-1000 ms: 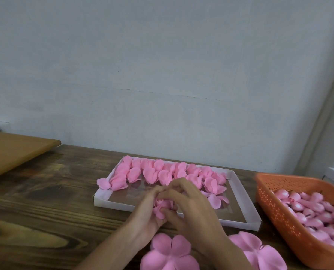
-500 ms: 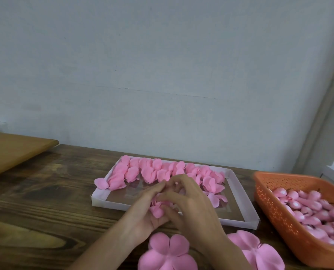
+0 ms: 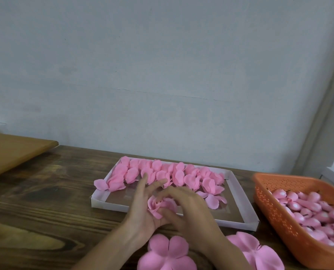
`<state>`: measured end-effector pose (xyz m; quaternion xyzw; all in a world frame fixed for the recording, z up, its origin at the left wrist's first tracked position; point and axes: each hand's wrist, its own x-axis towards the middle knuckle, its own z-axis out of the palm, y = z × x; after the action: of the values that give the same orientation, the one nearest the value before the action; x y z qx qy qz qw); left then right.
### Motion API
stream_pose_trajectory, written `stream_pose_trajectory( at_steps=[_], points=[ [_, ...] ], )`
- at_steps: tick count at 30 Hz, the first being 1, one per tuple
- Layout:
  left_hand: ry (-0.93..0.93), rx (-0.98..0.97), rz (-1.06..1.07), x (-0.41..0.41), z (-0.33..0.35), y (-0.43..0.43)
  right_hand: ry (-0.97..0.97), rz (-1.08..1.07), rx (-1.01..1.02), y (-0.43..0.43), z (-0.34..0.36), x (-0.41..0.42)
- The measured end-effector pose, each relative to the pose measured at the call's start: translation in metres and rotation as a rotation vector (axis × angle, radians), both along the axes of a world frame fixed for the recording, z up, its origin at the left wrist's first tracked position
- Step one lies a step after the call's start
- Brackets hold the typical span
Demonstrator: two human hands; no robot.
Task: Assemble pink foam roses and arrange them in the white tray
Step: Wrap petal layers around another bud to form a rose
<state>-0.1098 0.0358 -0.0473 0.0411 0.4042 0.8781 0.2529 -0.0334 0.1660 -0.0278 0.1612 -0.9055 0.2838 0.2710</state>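
Left-hand fingers have opened out straight since a moment ago, so the rose shows more. One foam rose (image 3: 161, 206) lies in the left hand (image 3: 142, 217), whose fingers point away, flat. The right hand (image 3: 192, 212) curls over it and pinches its petals. The rose sits over the near edge of the white tray (image 3: 111, 204), with bare tray floor just ahead. I think it goes down there next. Two flat petal pieces (image 3: 167, 254) lie near the wrists. One orange basket (image 3: 269, 205) holds buds (image 3: 308, 209). The finished roses (image 3: 162, 172) in the back row overlap too much to count.

so the left hand (image 3: 142, 217) cradles a small pink foam rose (image 3: 160, 206), right hand (image 3: 191, 209) pinching its petals, over the white cardboard tray (image 3: 111, 204).
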Motion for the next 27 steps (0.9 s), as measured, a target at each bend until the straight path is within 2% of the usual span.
stream_pose_trajectory(
  at_steps=[7,10,13,17,20,22,24,27],
  points=[
    [-0.063,0.106,-0.101,0.008,0.008,-0.002,-0.120,0.056,-0.147,0.007,0.002,0.001],
    [-0.015,0.070,-0.188,0.005,0.009,-0.009,-0.143,0.063,-0.237,0.010,0.004,0.000],
    [0.222,-0.103,-0.258,-0.005,0.010,-0.021,-0.149,0.079,-0.362,0.017,0.012,0.001],
    [0.472,-0.248,-0.103,-0.023,0.009,-0.028,-0.131,0.038,-0.454,0.028,0.021,0.002],
    [0.581,-0.382,-0.239,-0.030,0.009,-0.032,-0.128,0.003,-0.435,0.031,0.023,0.004],
    [0.840,-0.619,-0.338,-0.025,0.006,-0.032,-0.136,0.011,-0.392,0.029,0.022,0.004],
    [1.010,-0.799,-0.249,-0.014,0.002,-0.026,-0.135,0.038,-0.350,0.024,0.020,0.004],
    [1.075,-0.878,-0.017,-0.003,0.004,-0.015,-0.102,0.037,-0.264,0.016,0.018,0.004]
  ],
)
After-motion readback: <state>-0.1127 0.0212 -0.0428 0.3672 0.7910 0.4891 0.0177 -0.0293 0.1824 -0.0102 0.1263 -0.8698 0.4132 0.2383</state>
